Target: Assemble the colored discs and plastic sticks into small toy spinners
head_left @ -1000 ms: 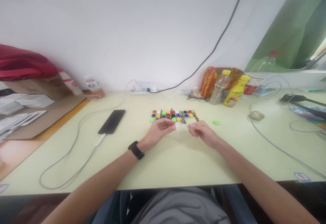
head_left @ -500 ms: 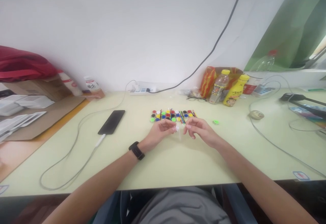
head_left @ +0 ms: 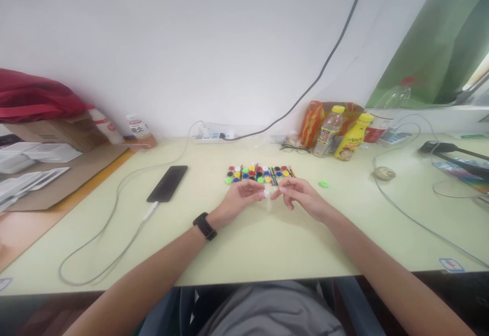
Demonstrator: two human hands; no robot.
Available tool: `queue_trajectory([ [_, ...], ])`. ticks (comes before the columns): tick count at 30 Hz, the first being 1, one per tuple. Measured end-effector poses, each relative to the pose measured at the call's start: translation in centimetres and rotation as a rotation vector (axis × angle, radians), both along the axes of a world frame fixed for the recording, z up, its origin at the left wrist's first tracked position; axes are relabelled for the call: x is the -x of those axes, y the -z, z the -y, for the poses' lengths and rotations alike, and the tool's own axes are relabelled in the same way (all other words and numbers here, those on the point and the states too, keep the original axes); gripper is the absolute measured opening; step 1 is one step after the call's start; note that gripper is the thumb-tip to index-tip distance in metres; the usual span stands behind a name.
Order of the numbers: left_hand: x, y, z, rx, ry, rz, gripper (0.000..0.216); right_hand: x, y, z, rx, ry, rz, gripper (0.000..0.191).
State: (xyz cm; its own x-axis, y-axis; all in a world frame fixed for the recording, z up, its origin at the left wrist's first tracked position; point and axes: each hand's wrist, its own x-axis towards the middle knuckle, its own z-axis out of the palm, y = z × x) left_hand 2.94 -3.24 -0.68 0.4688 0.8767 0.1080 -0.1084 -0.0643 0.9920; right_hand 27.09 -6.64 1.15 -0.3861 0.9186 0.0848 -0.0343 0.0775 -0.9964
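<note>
My left hand (head_left: 241, 198), with a black watch on its wrist, pinches a small white piece (head_left: 266, 193) between thumb and fingertips. A faint, see-through strip seems to hang below the piece; its kind is too blurred to tell. Close on the other side is my right hand (head_left: 303, 198), its thumb against the bent index finger and the fingertips near the white piece. Whatever lies between those fingers is too small to make out. Just beyond both hands stand rows of small colourful round-capped pots (head_left: 260, 179) with thin coloured sticks among them. A bright green cap-like piece (head_left: 324, 184) lies right of them.
A phone (head_left: 168, 183) on a charging cable lies to the left. At the back stand a clear bottle (head_left: 329, 132), a yellow bottle (head_left: 353, 137) and a power strip (head_left: 214, 135); glasses (head_left: 294, 148) lie there too. White trays (head_left: 49, 151) rest on cardboard far left.
My right fingertips have shifted slightly left, nearer the white piece, with the index finger reaching out more. My left hand stays almost still, holding the piece.
</note>
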Motion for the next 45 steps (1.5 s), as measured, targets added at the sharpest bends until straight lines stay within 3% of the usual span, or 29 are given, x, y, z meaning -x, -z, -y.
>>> queue_trajectory([
  [11, -0.1, 0.2, -0.2, 0.015, -0.016, 0.021, 0.033, 0.2, 0.3, -0.2, -0.047, 0.032, 0.024, 0.033],
  [17, -0.2, 0.1, -0.1, -0.001, -0.105, 0.04, 0.034, 1.3, 1.4, -0.5, 0.005, 0.156, -0.019, 0.063],
  [19, -0.2, 0.1, -0.2, -0.005, -0.13, 0.047, 0.034, 1.7, 1.7, -0.4, 0.035, 0.234, -0.047, 0.059],
  [20, -0.2, 0.2, -0.2, -0.006, -0.14, 0.051, 0.034, 1.7, 1.8, -0.4, 0.063, 0.241, -0.061, 0.048],
  [22, -0.2, 0.3, -0.3, -0.004, -0.16, 0.061, 0.034, 1.6, 1.9, -0.3, 0.15, 0.121, -0.111, 0.036],
  [24, -0.2, 0.3, -0.4, 0.005, -0.179, 0.073, 0.034, 1.2, 1.9, -0.3, 0.229, -0.084, -0.202, 0.056],
  [26, -0.2, 0.4, -0.5, 0.014, -0.188, 0.079, 0.034, 0.8, 1.8, -0.5, 0.252, -0.193, -0.286, 0.065],
  [31, -0.3, 0.3, -0.3, 0.012, -0.173, 0.065, 0.035, 0.9, 1.9, -1.1, 0.21, -0.028, -0.296, 0.045],
  [34, -0.3, 0.1, -0.1, 0.011, -0.112, 0.047, 0.035, 1.2, 2.1, -1.1, 0.1, 0.08, -0.206, 0.035],
  [38, -0.2, 0.1, 0.1, 0.016, -0.034, 0.02, 0.035, 1.5, 2.2, -0.8, -0.031, 0.091, -0.063, 0.032],
  [45, -0.2, 0.1, 0.1, 0.017, -0.01, 0.018, 0.036, 1.6, 2.6, -0.7, -0.103, 0.094, 0.059, 0.034],
])
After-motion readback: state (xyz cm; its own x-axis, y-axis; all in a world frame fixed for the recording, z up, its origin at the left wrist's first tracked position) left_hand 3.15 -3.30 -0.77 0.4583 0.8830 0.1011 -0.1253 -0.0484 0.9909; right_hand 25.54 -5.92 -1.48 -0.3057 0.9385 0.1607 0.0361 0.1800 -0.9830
